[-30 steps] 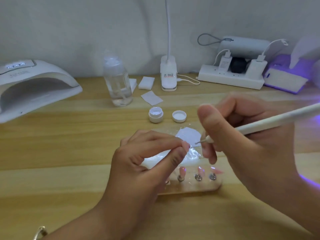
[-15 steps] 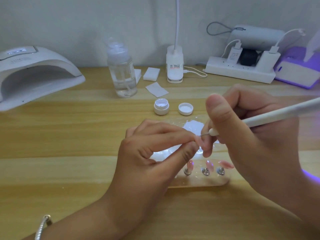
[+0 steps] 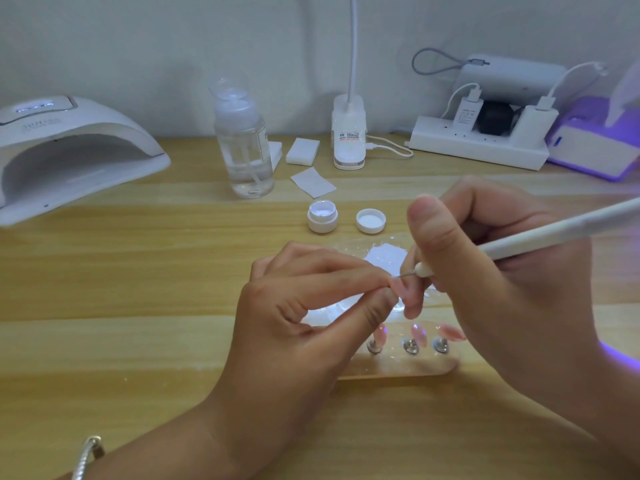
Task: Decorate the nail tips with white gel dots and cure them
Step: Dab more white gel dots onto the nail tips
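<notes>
The pen (image 3: 554, 233) has reached the nail tip (image 3: 402, 290) my left hand (image 3: 304, 323) pinches; my right hand (image 3: 512, 292) grips the pen. I am dotting; next, a gentle lift.

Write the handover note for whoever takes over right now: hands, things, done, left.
Left hand: pinches one pink nail tip above the clear palette.
Right hand: grips the dotting pen, its metal point at that tip.
Gel pot open, lid beside it; white gel spread on the palette.
Three more tips sit on the stand by the hands.
Done: gel laid out, dotting under way; dots too small to see.
Left: finish dotting, then cure in the lamp at far left.
</notes>
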Motion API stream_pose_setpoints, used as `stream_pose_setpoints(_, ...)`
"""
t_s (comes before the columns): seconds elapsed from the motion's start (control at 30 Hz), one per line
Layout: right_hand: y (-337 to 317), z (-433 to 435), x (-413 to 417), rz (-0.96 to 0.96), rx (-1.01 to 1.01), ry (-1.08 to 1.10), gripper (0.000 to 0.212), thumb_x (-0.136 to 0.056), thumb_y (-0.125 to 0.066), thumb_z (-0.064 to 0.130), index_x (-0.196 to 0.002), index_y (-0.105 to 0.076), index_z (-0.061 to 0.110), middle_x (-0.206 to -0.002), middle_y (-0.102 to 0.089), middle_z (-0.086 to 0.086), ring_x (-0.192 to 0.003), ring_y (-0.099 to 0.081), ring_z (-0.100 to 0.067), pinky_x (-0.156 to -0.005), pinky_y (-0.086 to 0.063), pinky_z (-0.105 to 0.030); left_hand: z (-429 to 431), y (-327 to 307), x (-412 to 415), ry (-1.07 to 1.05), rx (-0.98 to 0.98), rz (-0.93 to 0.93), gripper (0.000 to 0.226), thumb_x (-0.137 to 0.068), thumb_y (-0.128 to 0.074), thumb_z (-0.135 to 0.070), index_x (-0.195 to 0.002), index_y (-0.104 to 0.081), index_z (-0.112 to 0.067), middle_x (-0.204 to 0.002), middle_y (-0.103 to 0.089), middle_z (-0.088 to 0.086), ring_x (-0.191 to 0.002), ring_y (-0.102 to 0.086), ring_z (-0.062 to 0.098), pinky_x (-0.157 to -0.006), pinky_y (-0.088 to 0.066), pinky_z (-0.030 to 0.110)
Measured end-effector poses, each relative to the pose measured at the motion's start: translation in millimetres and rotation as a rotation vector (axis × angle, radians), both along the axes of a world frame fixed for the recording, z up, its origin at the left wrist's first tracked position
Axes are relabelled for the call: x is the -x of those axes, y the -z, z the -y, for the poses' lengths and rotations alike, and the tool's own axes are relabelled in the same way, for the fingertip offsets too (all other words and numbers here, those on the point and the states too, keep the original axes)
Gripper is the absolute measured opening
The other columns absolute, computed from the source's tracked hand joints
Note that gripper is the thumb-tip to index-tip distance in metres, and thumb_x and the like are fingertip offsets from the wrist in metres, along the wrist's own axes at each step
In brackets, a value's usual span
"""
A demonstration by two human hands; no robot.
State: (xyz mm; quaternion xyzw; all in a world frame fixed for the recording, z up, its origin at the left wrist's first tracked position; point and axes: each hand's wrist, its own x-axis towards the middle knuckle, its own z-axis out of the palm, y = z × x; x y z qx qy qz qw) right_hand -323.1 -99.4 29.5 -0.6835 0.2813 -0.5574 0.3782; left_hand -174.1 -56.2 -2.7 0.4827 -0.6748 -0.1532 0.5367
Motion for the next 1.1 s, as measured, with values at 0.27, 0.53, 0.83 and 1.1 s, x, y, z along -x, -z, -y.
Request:
stream_pose_setpoints(0.27,1,0,1,-0.01,0.001,0.0,0.034,-0.094,-0.058,0.027,-0.065,-0.051,0.01,-0.048,-0.061,-0.002,-0.041,-0.06,-0.013,-0.046,-0.042,-0.014,0,0,0,-0.006,0.012,0.006,0.013,-0.084,-0.072,-0.033,-0.097,-0.072,-0.037,-0.092,-0.07,-0.028,-0.098,-0.064,0.012,-0.088,-0.042,0.049)
stream_pose_setpoints(0.53,-1,-1,1,0.017,-0.01,-0.004,0.035,-0.093,-0.058,0.026,-0.063,-0.05,0.009,-0.047,-0.06,-0.004,-0.04,-0.059,-0.012,-0.046,-0.043,-0.014,0,0,0,-0.011,-0.004,-0.004,0.011,-0.083,-0.072,-0.035,-0.094,-0.073,-0.037,-0.092,-0.07,-0.028,-0.099,-0.064,0.011,-0.09,-0.04,0.044)
stream_pose_setpoints(0.83,-12,2,5,0.046,0.067,0.063,0.037,-0.097,-0.058,0.021,-0.061,-0.05,0.015,-0.045,-0.054,0.007,-0.037,-0.056,-0.019,-0.044,-0.04,-0.014,0,1,0,-0.005,-0.033,-0.012,0.009,-0.082,-0.072,-0.035,-0.09,-0.076,-0.038,-0.09,-0.07,-0.029,-0.099,-0.063,0.009,-0.09,-0.036,0.038)
stream_pose_setpoints(1.1,-28,3,10,0.034,0.124,0.104,0.036,-0.096,-0.055,0.028,-0.063,-0.047,0.017,-0.044,-0.049,0.015,-0.038,-0.054,-0.019,-0.045,-0.041,-0.017,0,0,0,-0.004,-0.047,0.003,0.009,-0.082,-0.073,-0.034,-0.085,-0.075,-0.042,-0.09,-0.071,-0.028,-0.1,-0.063,0.011,-0.089,-0.039,0.042)
